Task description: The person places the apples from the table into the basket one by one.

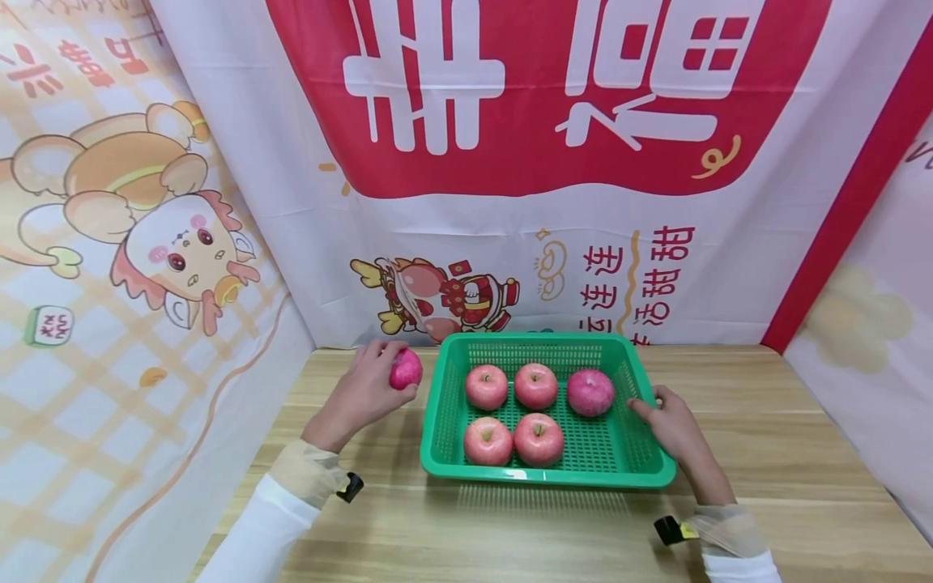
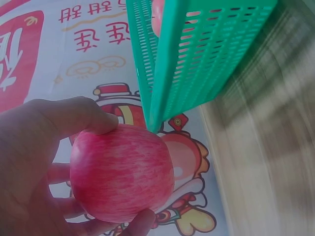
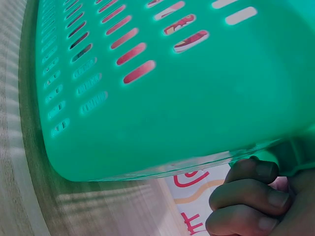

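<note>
My left hand (image 1: 368, 389) grips a deep pink apple (image 1: 406, 369) just left of a green basket (image 1: 539, 474). In the left wrist view, the thumb and fingers curve round that apple (image 2: 123, 172), apart from the basket wall (image 2: 197, 64). Several apples sit in the basket in two rows, among them a pale red apple (image 1: 538, 440) in front and a darker pink apple (image 1: 590, 393) at the back right. My right hand (image 1: 670, 421) holds the basket's right rim, thumb over the edge. The right wrist view shows its curled fingers (image 3: 248, 196) by the rim.
The basket stands on a wood-grain table (image 1: 364, 518), near its back edge. Behind hangs a white and red printed cloth (image 1: 313, 243), and a patterned cloth (image 1: 109, 348) covers the left side. Wood surface shows in front of the basket and to its right.
</note>
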A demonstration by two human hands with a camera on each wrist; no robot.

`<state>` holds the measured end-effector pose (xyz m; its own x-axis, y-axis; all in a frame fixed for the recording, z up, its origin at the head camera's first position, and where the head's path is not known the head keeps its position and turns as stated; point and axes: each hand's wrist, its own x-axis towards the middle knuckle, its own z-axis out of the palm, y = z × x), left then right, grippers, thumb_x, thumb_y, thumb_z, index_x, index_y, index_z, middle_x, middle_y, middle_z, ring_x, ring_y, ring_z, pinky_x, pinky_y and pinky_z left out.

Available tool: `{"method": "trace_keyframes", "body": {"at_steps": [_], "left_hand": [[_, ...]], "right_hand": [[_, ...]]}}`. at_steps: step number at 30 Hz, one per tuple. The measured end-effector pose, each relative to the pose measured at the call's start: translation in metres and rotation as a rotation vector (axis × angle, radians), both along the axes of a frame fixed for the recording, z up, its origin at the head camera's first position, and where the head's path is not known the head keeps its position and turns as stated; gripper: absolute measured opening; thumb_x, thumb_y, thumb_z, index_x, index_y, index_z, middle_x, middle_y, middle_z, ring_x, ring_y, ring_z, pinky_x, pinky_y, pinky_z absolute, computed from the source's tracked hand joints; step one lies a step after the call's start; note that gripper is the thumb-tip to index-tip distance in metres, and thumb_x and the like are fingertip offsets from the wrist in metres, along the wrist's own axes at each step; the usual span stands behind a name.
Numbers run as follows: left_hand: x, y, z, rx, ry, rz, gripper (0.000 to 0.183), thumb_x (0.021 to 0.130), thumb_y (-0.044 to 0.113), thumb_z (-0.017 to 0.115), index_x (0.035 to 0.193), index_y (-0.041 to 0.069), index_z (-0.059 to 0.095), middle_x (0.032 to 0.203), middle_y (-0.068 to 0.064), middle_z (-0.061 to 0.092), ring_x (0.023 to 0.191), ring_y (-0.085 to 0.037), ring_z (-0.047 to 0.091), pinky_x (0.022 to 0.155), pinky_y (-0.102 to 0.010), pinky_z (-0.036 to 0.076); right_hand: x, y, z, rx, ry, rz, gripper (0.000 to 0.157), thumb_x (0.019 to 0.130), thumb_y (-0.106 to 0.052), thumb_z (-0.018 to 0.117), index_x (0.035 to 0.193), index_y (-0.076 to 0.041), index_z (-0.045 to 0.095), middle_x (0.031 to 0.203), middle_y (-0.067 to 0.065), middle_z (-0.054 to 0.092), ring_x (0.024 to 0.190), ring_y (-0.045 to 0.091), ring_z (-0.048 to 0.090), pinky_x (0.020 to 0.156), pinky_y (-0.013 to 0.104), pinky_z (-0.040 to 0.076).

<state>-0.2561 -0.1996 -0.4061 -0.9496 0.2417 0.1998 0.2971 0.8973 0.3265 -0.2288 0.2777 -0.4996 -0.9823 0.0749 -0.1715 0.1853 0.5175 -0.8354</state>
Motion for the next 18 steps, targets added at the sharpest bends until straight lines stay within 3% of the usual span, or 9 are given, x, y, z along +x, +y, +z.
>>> {"method": "trace_keyframes", "body": {"at_steps": [8,18], "left_hand": [[0.000,0.007,0.006,0.007,-0.050,0.010,0.067,0.087,0.032,0.081,0.145,0.009,0.056,0.141,-0.018,0.053,0.126,-0.037,0.051,0.089,-0.054,0.062],[-0.002,0.016,0.008,0.008,-0.052,-0.019,0.069,0.088,0.034,0.082,0.148,0.011,0.055,0.141,-0.018,0.054,0.126,-0.036,0.052,0.088,-0.053,0.062]], "right_hand": [[0.000,0.000,0.000,0.004,-0.005,0.001,0.049,0.109,-0.032,0.056,0.134,0.010,0.050,0.119,0.029,0.063,0.098,0.027,0.068,0.074,0.033,0.060],[-0.001,0.000,0.000,0.008,-0.006,-0.004,0.048,0.109,-0.032,0.056,0.132,0.009,0.051,0.120,0.029,0.063,0.100,0.029,0.067,0.075,0.033,0.059]]}}
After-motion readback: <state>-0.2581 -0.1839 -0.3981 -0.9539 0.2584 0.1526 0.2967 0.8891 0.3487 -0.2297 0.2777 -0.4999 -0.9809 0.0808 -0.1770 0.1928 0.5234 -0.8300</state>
